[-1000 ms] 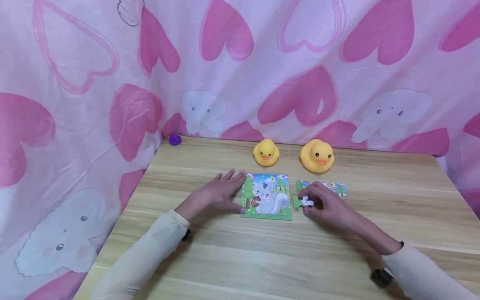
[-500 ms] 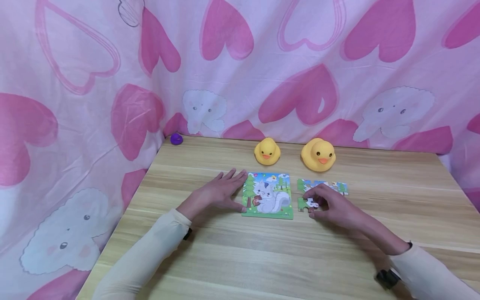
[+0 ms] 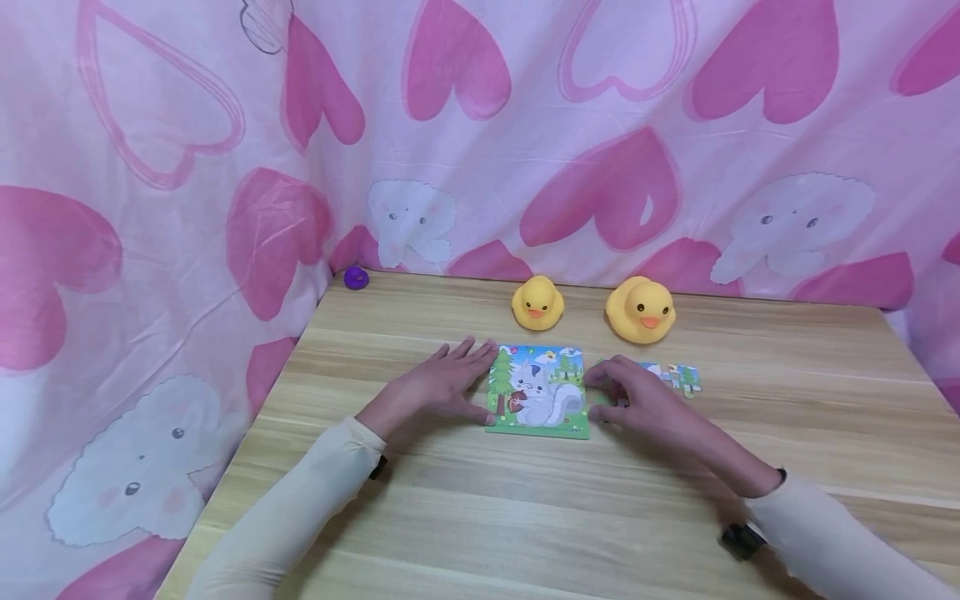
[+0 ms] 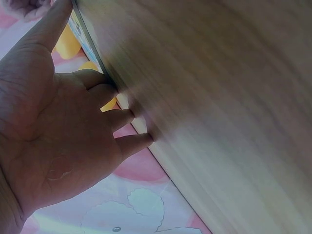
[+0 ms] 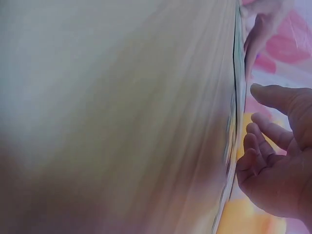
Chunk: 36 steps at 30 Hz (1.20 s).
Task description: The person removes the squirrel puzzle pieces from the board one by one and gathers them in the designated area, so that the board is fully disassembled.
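A square puzzle (image 3: pixel 537 392) with a grey squirrel picture lies flat on the wooden table. My left hand (image 3: pixel 442 387) rests along its left side with spread fingers, thumb and fingertips at the edge. In the left wrist view, the straight fingers (image 4: pixel 134 144) of that hand touch the tabletop. Close to the puzzle's right side is my right hand (image 3: pixel 645 404), thumb and index finger apart. Nothing shows between its thumb (image 5: pixel 273 97) and fingers in the right wrist view. Several puzzle pieces (image 3: pixel 684 377) lie partly hidden behind and under this hand.
Behind the puzzle sit a smaller yellow duck (image 3: pixel 537 304) and a larger yellow duck (image 3: pixel 641 311). A small purple duck (image 3: pixel 356 278) stands at the table's far left corner. A pink heart-patterned curtain (image 3: pixel 465 192) borders the table's back and left side.
My right hand has gone from the loose pieces, where it had its fingers on one piece, leftward to the puzzle's right edge. The left hand stays in place.
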Motion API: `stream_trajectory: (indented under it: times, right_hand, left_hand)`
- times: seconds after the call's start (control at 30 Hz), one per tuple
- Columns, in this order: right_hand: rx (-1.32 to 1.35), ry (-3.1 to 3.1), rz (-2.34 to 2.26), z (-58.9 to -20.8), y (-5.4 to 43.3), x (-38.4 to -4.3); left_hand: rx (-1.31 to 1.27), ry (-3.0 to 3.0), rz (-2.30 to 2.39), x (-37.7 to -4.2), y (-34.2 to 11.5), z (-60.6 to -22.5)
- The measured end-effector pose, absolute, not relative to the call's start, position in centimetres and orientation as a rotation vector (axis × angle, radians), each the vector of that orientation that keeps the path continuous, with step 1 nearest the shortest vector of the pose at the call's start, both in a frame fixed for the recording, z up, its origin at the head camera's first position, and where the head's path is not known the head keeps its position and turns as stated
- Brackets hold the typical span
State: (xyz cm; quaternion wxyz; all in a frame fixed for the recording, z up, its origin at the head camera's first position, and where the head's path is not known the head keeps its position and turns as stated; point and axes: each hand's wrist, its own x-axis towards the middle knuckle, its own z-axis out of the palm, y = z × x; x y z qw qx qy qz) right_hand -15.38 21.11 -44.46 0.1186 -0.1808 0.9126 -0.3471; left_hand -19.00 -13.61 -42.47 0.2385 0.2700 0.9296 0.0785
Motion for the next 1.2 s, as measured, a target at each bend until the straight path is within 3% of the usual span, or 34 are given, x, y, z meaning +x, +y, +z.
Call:
stream_trajectory:
  times: [0.4, 1.2]
  right_hand:
    - [-0.615, 2.621, -0.897, -43.7, 15.3, -16.3]
    - [-0.645, 2.614, -0.987, -44.5, 14.4, -17.9]
  left_hand:
    - [0.745, 2.542, 0.205, -19.1, -13.4, -42.5]
    - [0.717, 2.537, 0.193, -19.1, -13.3, -42.3]
